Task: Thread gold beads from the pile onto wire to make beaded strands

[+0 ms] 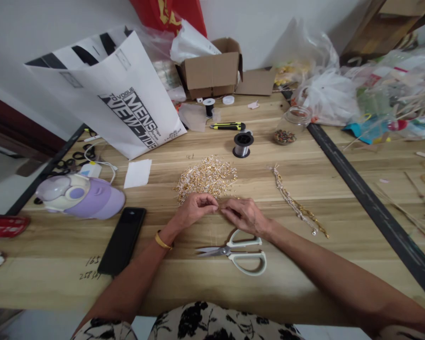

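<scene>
My left hand (197, 209) and my right hand (246, 215) meet just in front of a heap of small gold and clear beads (207, 175). Fingertips of both hands are pinched close together; whatever lies between them is too small to make out. Scissors with pale handles (227, 250) lie partly spread on the table below my right hand, blades pointing left. To the right of that hand rest strands of silver and gold chain (294, 204). A spool of silver wire (242, 144) stands beyond the beads.
Behind are a yellow-black box cutter (228, 126), a black thread spool (208, 107), a glass jar of colored beads (286, 130) and a cardboard box (212, 71). Leftward are a white paper bag (113, 94), a purple bottle (88, 196) and a phone (123, 241). Plastic bags (329, 97) crowd the right.
</scene>
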`<state>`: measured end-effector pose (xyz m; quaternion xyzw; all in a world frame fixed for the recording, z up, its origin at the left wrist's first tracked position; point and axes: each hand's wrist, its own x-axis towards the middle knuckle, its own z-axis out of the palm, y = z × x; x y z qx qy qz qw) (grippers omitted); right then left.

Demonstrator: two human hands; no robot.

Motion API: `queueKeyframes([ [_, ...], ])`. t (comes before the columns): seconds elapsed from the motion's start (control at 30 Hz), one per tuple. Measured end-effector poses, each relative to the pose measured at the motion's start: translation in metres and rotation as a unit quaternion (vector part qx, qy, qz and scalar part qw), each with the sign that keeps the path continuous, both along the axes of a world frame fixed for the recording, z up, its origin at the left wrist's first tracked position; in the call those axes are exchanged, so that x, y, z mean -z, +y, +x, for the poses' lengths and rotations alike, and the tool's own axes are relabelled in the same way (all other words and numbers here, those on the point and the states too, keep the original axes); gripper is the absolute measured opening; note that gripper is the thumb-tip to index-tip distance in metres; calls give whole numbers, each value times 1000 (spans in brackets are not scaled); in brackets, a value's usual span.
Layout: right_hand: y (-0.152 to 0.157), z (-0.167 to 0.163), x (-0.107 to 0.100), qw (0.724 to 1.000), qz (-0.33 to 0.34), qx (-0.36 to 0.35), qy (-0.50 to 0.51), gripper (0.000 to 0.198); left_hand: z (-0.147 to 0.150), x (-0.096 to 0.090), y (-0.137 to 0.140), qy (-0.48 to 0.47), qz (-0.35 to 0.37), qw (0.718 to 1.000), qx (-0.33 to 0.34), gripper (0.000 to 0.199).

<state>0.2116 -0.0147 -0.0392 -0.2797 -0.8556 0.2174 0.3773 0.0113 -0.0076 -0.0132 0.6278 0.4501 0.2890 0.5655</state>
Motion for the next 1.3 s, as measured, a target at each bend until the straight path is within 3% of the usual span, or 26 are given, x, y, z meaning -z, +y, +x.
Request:
queueKeyframes([
  [0.37, -1, 0, -2, 1000, -8, 0, -9, 10, -2, 1, -1, 4, -17, 1000, 2, 18],
  [0.83, 0, 1, -2, 999, -28, -10, -17, 11, 1, -9, -3, 98, 104, 989, 40, 17],
  [1.3, -3, 0, -5, 997, -74, 9, -5, 12, 5, -14, -6, 111, 130, 985, 26, 13],
])
